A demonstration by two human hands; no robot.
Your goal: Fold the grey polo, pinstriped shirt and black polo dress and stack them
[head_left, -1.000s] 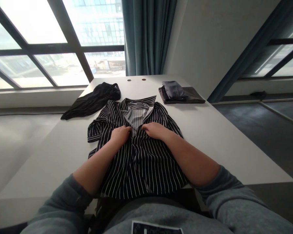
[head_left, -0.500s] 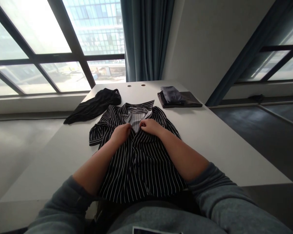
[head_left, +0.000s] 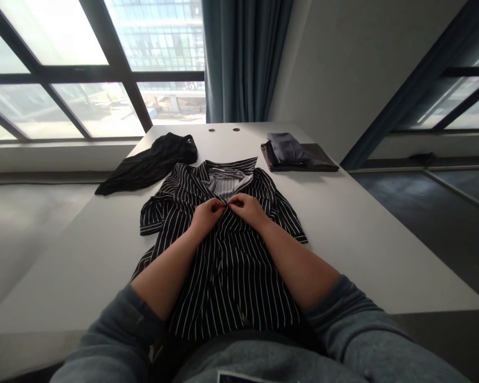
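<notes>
A black shirt with white stripes (head_left: 239, 271) lies front up on the white table, its collar pointing away from me and its hem at my body. My left hand (head_left: 208, 215) pinches the left front edge at the bottom of the open neckline. Right beside it, my right hand (head_left: 247, 208) pinches the other front edge. Both sets of fingertips nearly meet at the middle of the chest. Any button between them is too small to make out. The pale inside of the shirt shows within the collar.
A crumpled black garment (head_left: 151, 162) lies at the table's far left. Folded dark clothes (head_left: 291, 151) are stacked at the far right. Two round holes sit near the back edge of the white table (head_left: 355, 250). Behind it are a window and a blue curtain (head_left: 243, 64).
My hands have come together from a small gap, drawing the shirt's two front edges to each other. The view has tilted down slightly.
</notes>
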